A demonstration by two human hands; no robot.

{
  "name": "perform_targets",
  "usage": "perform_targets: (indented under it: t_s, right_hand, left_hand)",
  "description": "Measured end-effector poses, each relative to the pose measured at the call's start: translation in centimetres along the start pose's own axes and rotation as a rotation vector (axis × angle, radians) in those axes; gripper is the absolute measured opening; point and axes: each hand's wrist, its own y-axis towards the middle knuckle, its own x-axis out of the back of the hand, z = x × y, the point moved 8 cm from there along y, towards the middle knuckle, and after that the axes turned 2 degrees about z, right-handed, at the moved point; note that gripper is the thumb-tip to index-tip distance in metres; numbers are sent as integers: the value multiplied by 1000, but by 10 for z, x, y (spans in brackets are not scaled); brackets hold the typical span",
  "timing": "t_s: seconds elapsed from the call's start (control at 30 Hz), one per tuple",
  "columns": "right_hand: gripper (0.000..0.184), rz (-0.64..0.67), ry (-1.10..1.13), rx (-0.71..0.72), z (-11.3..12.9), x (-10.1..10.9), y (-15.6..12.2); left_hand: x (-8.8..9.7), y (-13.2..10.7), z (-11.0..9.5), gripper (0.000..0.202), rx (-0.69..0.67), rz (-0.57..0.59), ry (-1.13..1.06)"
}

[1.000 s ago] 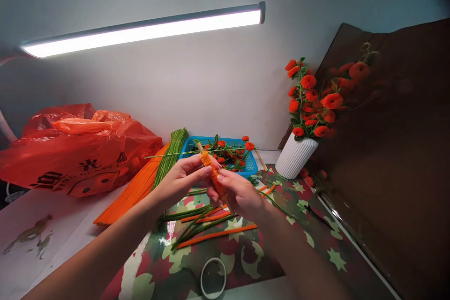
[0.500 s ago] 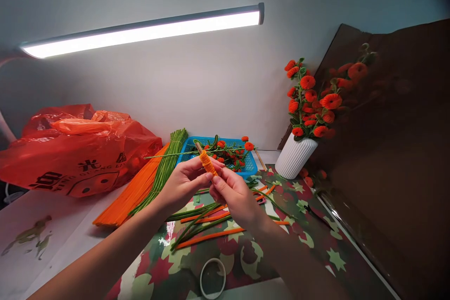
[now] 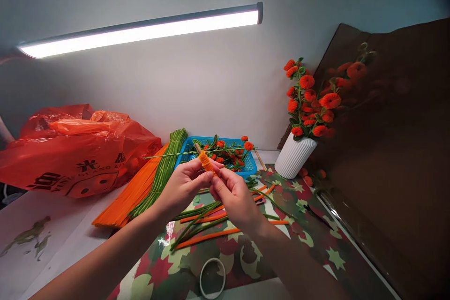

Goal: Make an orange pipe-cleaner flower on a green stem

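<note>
An orange pipe cleaner (image 3: 205,161) is wound in a tight coil around a thin stick (image 3: 197,148), whose bare tip sticks out at the upper left. My left hand (image 3: 183,188) is closed on the coil from the left, thumb and fingers pressed to it. From the other side my right hand (image 3: 236,197) pinches the coil's lower end, where fingertips of both hands meet. The stick's lower part is hidden behind the fingers. Loose green pipe cleaners (image 3: 197,230) and orange pipe cleaners (image 3: 207,238) lie on the table below.
A blue basket (image 3: 253,165) holds small orange flowers with green stems. Left of it lie bundles of green (image 3: 160,178) and orange pipe cleaners (image 3: 130,197), beside a red plastic bag (image 3: 80,150). A white vase (image 3: 296,155) of orange flowers stands right. A roll of tape (image 3: 212,278) lies in front.
Both hands stay almost in place around the coil; the fingers have shifted only slightly. The view has moved a little.
</note>
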Motion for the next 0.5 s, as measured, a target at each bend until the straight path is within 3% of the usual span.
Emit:
perform_targets:
  t_s: [0.5]
  right_hand:
    - [28,-61,-124,-45,-1,2,-5]
  left_hand:
    - [8,2,15,25,40,67,-57]
